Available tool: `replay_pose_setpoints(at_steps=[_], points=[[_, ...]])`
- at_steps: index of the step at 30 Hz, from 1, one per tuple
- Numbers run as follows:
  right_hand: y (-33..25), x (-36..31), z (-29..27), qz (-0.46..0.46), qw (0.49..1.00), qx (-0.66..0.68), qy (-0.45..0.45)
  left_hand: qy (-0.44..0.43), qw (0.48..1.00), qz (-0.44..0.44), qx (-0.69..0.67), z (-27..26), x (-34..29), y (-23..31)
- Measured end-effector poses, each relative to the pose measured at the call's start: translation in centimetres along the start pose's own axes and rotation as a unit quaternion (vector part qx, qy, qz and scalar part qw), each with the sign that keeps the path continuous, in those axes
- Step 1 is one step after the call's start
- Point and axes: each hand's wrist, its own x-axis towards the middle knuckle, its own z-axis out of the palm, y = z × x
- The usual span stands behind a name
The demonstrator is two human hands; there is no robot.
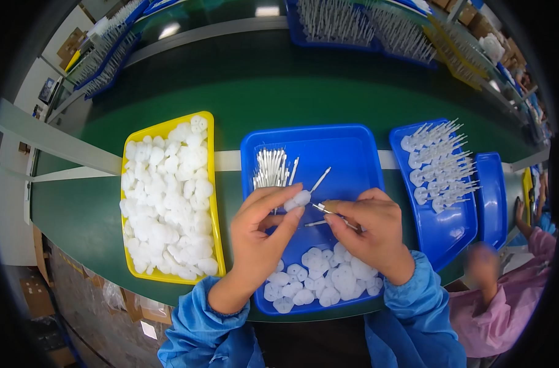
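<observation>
While yellow tray [216, 202] stood at nine o'clock, heaped with white pieces [166, 202], bundled sticks [270, 165] lay at ten o'clock in blue tray [348, 144], lower ends hidden behind left hand [255, 224]. Left thumb and fingertips pinched small piece [301, 198] over tray's middle: white, rounded, matte, partly covered; stick [320, 179] pointed toward one o'clock from it, join unclear. Right hand [376, 227], fingers narrow, held thin pale stick [321, 208]; whether it touched piece, could not tell.

green worktop [230, 80] | pale frame post [59, 145] | dark floor [108, 331] | light reflections [169, 29]
</observation>
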Motion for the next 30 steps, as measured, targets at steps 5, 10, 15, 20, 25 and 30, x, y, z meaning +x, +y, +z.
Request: replay_pose_setpoints(at_steps=[5, 10, 15, 20, 25, 30], points=[[-0.1, -0.2, 0.2, 0.014, 1.000, 0.022, 0.009, -0.018, 0.996, 0.045, 0.080, -0.2, 0.0, 0.1], [-1.4, -0.2, 0.3, 0.054, 0.998, 0.023, 0.002, -0.033, 0.971, 0.135, 0.195, -0.3, 0.0, 0.1], [-0.4, -0.1, 0.3, 0.052, 0.998, 0.027, -0.018, -0.043, 0.976, 0.121, 0.176, -0.1, 0.1, -0.1], [-0.6, -0.3, 0.6, 0.094, 0.993, 0.063, -0.013, -0.064, 0.972, 0.090, 0.205, -0.3, -0.4, 0.2], [-1.5, -0.3, 0.7, -0.064, 0.981, -0.184, 0.025, -0.046, 0.947, 0.170, 0.268, -0.1, 0.0, 0.3], [-0.5, -0.1, 0.9, -0.053, 0.993, -0.101, 0.021, -0.039, 0.948, 0.167, 0.268, 0.1, -0.2, 0.4]])
